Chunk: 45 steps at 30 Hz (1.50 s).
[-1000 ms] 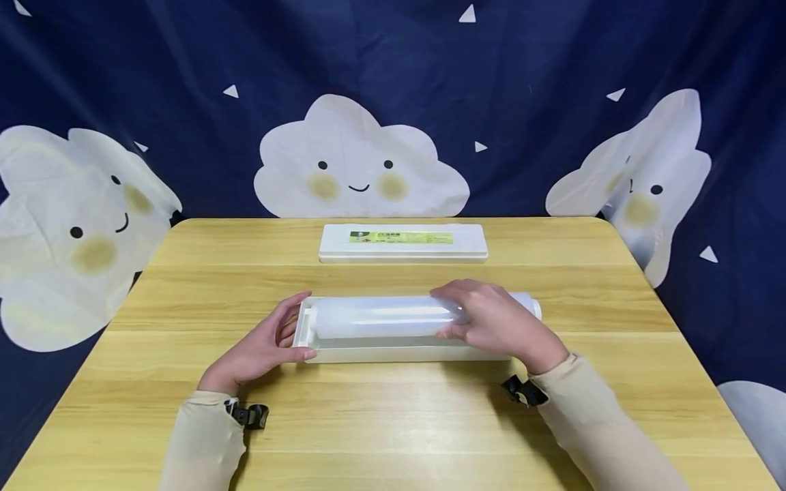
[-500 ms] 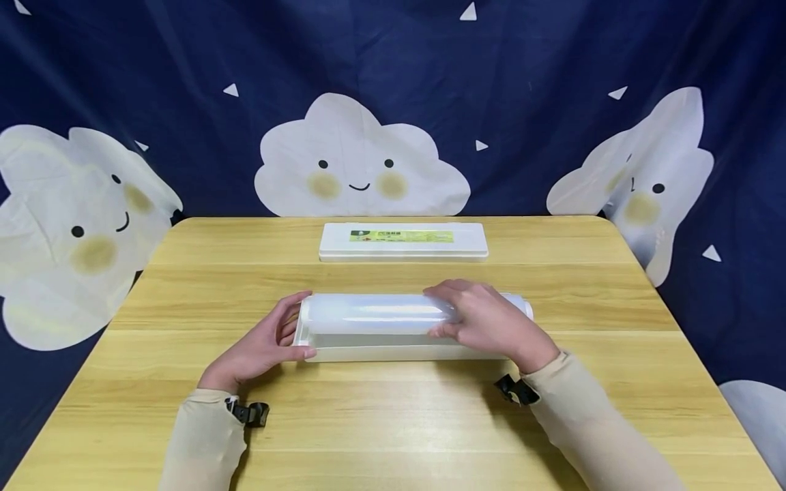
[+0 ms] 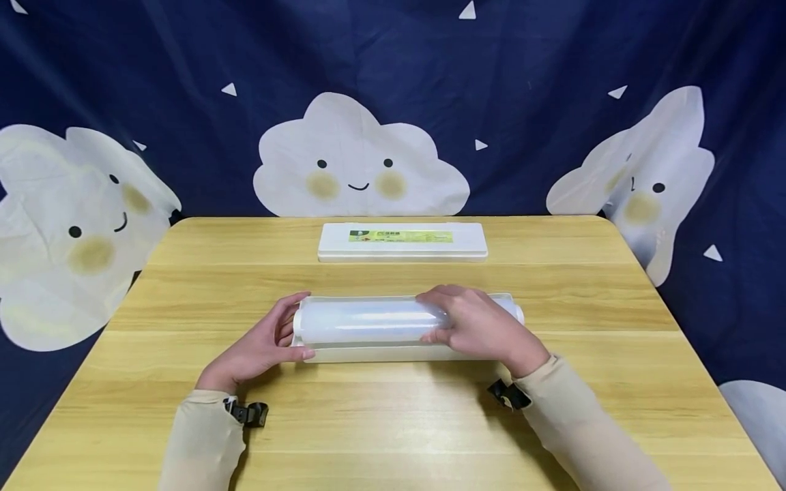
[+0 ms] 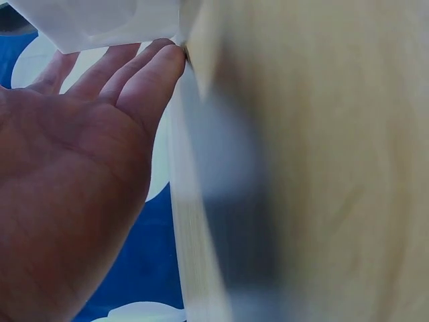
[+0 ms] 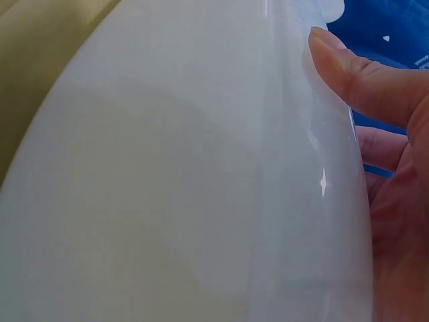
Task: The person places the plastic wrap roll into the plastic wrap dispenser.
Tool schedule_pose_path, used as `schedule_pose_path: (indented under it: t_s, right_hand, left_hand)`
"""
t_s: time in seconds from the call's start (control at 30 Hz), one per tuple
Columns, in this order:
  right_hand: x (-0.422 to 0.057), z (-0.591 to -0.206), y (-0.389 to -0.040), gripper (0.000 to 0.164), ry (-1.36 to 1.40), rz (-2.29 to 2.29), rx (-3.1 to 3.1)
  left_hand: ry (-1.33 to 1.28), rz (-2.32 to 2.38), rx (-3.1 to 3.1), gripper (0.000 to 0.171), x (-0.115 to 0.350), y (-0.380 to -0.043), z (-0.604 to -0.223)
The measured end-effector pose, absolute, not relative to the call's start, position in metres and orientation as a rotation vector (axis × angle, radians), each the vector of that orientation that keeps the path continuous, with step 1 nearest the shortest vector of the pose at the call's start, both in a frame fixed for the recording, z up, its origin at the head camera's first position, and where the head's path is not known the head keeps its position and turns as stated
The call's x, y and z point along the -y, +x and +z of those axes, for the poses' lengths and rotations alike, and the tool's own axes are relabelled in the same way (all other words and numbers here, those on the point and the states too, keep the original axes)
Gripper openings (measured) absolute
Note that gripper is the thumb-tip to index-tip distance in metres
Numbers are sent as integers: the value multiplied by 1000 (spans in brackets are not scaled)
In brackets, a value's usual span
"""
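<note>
In the head view, a roll of cling film [image 3: 362, 320], milky and shiny, lies lengthwise over an open white box [image 3: 381, 353]. My right hand [image 3: 475, 327] grips the roll from above, right of its middle, thumb on the near side. The right wrist view shows the thumb [image 5: 358, 74] against the roll's curved surface. At the box's left end, my left hand [image 3: 260, 344] holds it with the thumb at the near corner and the fingers behind the end. The roll's left end overlaps the box's left end wall. Most of the box's inside is hidden beneath the roll.
A long white lid [image 3: 402, 243] with a green and yellow label lies farther back on the wooden table [image 3: 393, 416]. Behind the table's far edge hangs a dark blue curtain [image 3: 516, 61] with cloud faces.
My right hand has moved the roll left along the box, first a little up and then down. Its left end now reaches the box's left end. The left hand and the box have stayed put.
</note>
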State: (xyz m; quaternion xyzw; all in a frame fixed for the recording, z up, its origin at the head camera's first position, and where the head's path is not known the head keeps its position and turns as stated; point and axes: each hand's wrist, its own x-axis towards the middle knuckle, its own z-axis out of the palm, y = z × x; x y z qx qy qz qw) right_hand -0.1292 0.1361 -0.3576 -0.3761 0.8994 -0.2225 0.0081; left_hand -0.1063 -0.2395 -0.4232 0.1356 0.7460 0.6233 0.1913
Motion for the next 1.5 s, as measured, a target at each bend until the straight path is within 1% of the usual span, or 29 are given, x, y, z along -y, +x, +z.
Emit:
schedule_pose_path:
  t_s: [0.43, 0.73, 1.0, 1.5]
  right_hand:
    - [-137, -369, -130, 54, -1077, -703, -2803]
    - [-141, -376, -130, 57, -1067, -706, -2796]
    - [-143, -382, -132, 56, -1069, -726, -2789]
    - [-140, -391, -134, 56, -1076, -764, -2782]
  left_hand:
    - [370, 1724, -2084, 99, 239, -109, -419]
    - [370, 1728, -2073, 98, 236, -112, -419]
    - [377, 1726, -2071, 100, 234, -112, -421]
    - [386, 1737, -2075, 97, 237, -111, -425]
